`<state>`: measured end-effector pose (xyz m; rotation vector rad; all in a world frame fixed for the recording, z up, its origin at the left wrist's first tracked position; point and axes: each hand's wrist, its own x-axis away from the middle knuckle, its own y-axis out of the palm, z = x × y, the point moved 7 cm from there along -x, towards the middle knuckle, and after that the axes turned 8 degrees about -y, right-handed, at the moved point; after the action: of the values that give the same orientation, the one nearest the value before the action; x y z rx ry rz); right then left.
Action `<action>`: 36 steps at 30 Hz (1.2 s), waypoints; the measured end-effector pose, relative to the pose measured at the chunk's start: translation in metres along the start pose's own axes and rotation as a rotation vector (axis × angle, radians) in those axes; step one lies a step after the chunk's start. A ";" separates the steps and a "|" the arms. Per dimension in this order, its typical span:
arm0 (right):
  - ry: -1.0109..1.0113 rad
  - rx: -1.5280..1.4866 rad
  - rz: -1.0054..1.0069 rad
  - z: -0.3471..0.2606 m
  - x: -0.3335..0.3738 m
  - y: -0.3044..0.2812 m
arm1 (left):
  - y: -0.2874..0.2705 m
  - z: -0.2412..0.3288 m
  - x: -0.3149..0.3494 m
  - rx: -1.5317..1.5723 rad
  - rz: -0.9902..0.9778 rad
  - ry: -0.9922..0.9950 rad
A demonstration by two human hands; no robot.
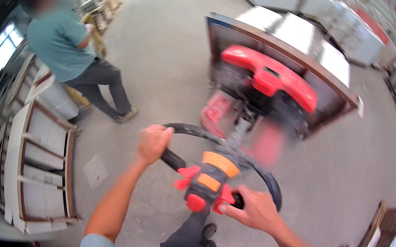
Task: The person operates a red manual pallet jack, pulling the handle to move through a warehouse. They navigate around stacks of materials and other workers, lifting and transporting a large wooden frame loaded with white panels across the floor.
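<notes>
In front of me is the control handle [212, 174] of a red and black powered pallet truck [269, 72], with orange panels, red levers and a curved black guard bar. My left hand [152, 144] is closed round the left end of that bar, above the black left grip [172, 159]. My right hand [255, 210] is closed on the right grip [238, 199], with the thumb by a red lever [224, 199]. Beyond the truck body stands a brown-edged metal frame [279, 45], with white blocks [297, 33] behind it. The forks are hidden.
A person [67, 46] in a grey-green shirt and dark trousers walks at the left. Framed stacks of white panels [45, 166] stand at the near left. Wrapped white stacks [352, 31] line the far right. Boards and cartons [382, 238] lie at the near right, on the concrete floor [165, 66].
</notes>
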<state>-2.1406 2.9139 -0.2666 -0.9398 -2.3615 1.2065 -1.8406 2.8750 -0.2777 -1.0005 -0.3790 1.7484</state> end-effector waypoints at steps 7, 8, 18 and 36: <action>-0.010 -0.103 -0.061 0.033 0.019 -0.039 | 0.027 0.028 -0.016 0.077 -0.077 -0.242; 0.018 -0.081 -0.114 0.033 0.020 -0.039 | 0.026 0.030 -0.018 0.086 -0.076 -0.245; 0.062 0.024 0.032 -0.004 0.036 -0.044 | 0.001 0.035 0.001 0.096 -0.003 -0.147; 0.171 0.059 0.067 -0.034 0.047 -0.027 | -0.008 0.005 0.028 -0.013 0.122 -0.129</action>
<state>-2.1671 2.9546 -0.2248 -1.0662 -2.1663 1.1637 -1.8428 2.9042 -0.2812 -0.9385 -0.4188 1.9288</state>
